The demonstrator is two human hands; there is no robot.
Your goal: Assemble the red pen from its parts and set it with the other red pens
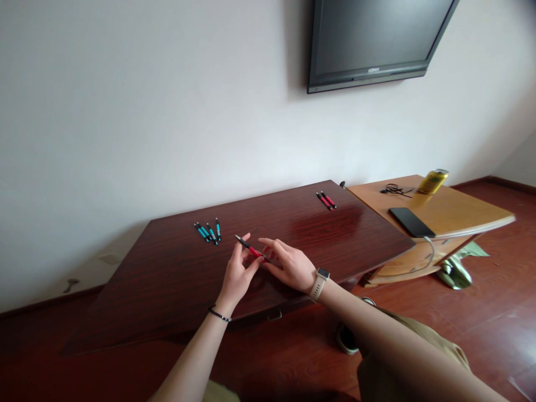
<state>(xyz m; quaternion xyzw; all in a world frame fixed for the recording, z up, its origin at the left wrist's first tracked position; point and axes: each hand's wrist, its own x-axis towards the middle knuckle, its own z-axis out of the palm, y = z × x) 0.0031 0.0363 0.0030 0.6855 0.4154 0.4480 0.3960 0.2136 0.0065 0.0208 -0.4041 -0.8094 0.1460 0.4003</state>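
A red and black pen (254, 252) is held slantwise above the table, its pointed end toward the upper left. My left hand (238, 273) is closed on its middle, thumb and fingers pinching the barrel. At the pen's lower right end is my right hand (290, 264), with its fingers curled around that end and its index finger lifted off the barrel. Several teal and black pens (213, 233) lie in a loose group on the table to the left. Two more red and black pens (326, 200) lie side by side at the far right.
The dark red wooden table (268, 209) stands against a white wall. A lighter wooden table (456, 209) adjoins it on the right, bearing a phone (412, 222), a black cable (396, 190) and a yellow can (433, 181). A television (377, 39) hangs above.
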